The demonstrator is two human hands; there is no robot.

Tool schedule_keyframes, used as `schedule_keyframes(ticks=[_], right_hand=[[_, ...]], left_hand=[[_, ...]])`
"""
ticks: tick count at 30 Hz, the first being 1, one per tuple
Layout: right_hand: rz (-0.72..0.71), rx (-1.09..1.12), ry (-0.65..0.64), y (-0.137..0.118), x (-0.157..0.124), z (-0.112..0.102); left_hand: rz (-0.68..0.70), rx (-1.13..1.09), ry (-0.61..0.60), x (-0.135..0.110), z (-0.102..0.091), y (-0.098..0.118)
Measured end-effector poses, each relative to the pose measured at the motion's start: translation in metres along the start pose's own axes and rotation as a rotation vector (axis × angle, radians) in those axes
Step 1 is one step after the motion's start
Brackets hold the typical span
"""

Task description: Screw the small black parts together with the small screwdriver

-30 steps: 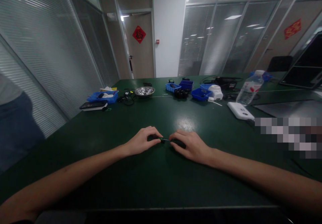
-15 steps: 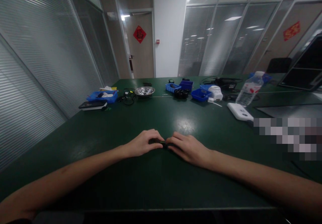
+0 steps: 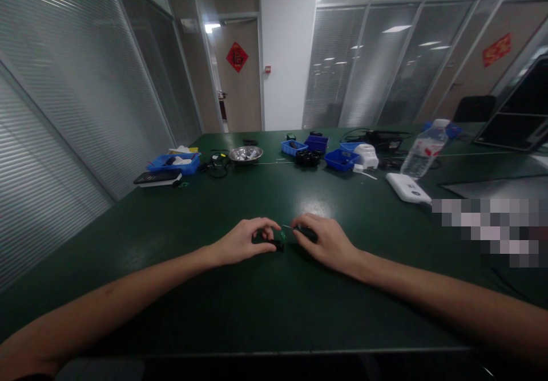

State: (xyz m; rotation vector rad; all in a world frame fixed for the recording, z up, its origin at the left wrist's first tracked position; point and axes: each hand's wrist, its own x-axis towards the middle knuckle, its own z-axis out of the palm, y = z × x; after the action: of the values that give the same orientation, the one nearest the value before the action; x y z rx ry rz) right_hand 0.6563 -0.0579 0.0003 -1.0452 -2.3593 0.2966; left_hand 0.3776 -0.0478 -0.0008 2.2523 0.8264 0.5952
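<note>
Black part [image 3: 278, 246]: small, at the left thumb, on or just above the near middle of the tabletop [image 3: 240, 307]; judged light, stiff and hard, best pinched by its long sides.
Green piece [image 3: 283, 235]: apparently a circuit board, just beyond the black part, near the left index fingertip; contact could not be told. Judged thin, very light and fragile, best taken by its edges.
Screwdriver [image 3: 307, 232]: so judged from its thin metal shaft and dark handle; shaft pointed left. Judged rigid and light, best held at the handle, the bare shaft being slippery.
Left hand [image 3: 240, 243]: fingers [image 3: 266, 221] parted in a loose arch, thumb touching the black part; a firm grip could not be confirmed.
Right hand [image 3: 331, 239]: fingers closed around the screwdriver's handle.
Red diamond sign [image 3: 237, 57]: on the far door [image 3: 240, 98]; one dark character, apparently 福.
Red banner [image 3: 497, 50]: far right; characters unreadable.
Water bottle [image 3: 425, 150]: far right; red-and-white label, wording illegible.
White device [image 3: 406, 188]: near the bottle; dark marks, no brand legible.
</note>
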Motion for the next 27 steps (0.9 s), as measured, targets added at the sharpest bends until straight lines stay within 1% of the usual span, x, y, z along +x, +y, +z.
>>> schedule_keyframes(ticks=[3,6,9,12,15,18,20,23,27], right_hand=[[0.044,0.052,0.056,0.002,0.001,0.001],[0.050,0.076,0.081,0.004,0.002,0.002],[0.037,0.086,0.092,0.004,0.002,0.002],[0.027,0.093,0.093,0.003,0.001,0.001],[0.015,0.094,0.075,0.003,0.001,0.000],[0.012,0.089,0.051,0.004,0.000,-0.001],[0.014,0.092,0.046,0.005,-0.001,-0.001],[0.011,0.098,0.039,0.006,-0.001,-0.001],[0.005,0.103,0.025,0.006,-0.001,-0.002]], left_hand=[[0.074,0.085,-0.002,0.001,-0.001,0.001],[0.145,0.126,-0.003,0.007,-0.001,0.002],[0.192,0.157,-0.061,0.014,-0.003,0.003],[0.239,0.231,-0.137,0.017,-0.010,0.000],[0.225,0.318,-0.120,0.009,-0.025,-0.011],[0.086,0.375,-0.040,-0.010,-0.050,-0.033],[-0.050,0.423,0.007,-0.028,-0.074,-0.053],[-0.240,0.554,0.061,-0.060,-0.117,-0.087],[-0.412,0.702,0.137,-0.107,-0.179,-0.138]])
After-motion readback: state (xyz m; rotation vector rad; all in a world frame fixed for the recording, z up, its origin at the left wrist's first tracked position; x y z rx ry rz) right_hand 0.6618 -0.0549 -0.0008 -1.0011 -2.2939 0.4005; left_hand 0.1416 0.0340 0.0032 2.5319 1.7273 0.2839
